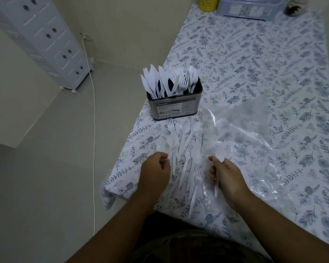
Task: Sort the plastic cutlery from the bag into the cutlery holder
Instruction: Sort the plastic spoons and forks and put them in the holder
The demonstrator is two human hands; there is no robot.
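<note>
The person stands at the near end of a long tabletop (254, 73) covered in a floral cloth, both bare forearms reaching forward. The right hand (226, 173) is curled closed around white plastic cutlery (219, 155) — a spoon bowl and what looks like fork tines poke up above the thumb and forefinger, while a handle sticks out below the palm. How many pieces it grips I cannot tell. The left hand (156, 168) sits at the left edge of the loose pile, fingers bent inward and nearly closed; its fingertips are at a white handle, but whether they actually pinch it is not clear from here.

Between the two hands lies the loose cutlery (186, 149), forks and spoons scattered flat on the cloth with their heads pointing mostly away from the person. Beside the pile and running off to the right is the clear plastic bag (254, 133), flattened and crinkled, shining under the light; a few pieces near the right hand rest on its edge.

Just beyond the pile stands the cutlery holder (174, 107), a metal box with a label on its front, upright near the left edge of the tabletop. It is already crowded — knives on the left side, forks in the middle, spoons at the right, all standing heads up.

At the far end sit a yellow cup (209, 3) and a pale plastic container (249, 8). A white drawer cabinet (44, 38) stands on the floor to the left.
</note>
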